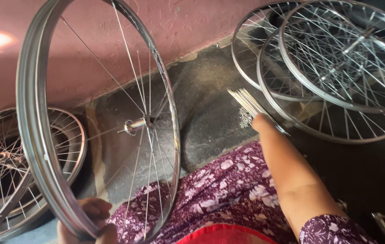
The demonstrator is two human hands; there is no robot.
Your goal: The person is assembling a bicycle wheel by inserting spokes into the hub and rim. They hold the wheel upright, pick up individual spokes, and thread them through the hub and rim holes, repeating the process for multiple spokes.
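**A:** Where was the wheel, and how did the hands stand?

**B:** The part-spoked wheel (97,122) stood upright on its edge before the pink wall (88,54); the left hand (94,217) was clamped on the bottom of its rim, fingers curled round the metal. The right hand (260,123) reached out over the dark floor (210,108) to the bundle of loose spokes (246,101); its fingers were hidden behind the wrist, so I could not tell whether they were apart or closed on the spokes.

**A:** How would one do that step well?

**B:** In my judgement, by keeping the rim steady and vertical with the left hand so the hub (134,125) did not swing; and by lifting one spoke cleanly by its end rather than dragging the whole bundle.

**A:** And the count?

**B:** One wheel in hand, with few spokes fitted; three laced wheels stacked at the right (337,72); at least two more wheels lying at the left (7,167); one bundle of spokes, too many and too fine to count; two hands, both the person's own.
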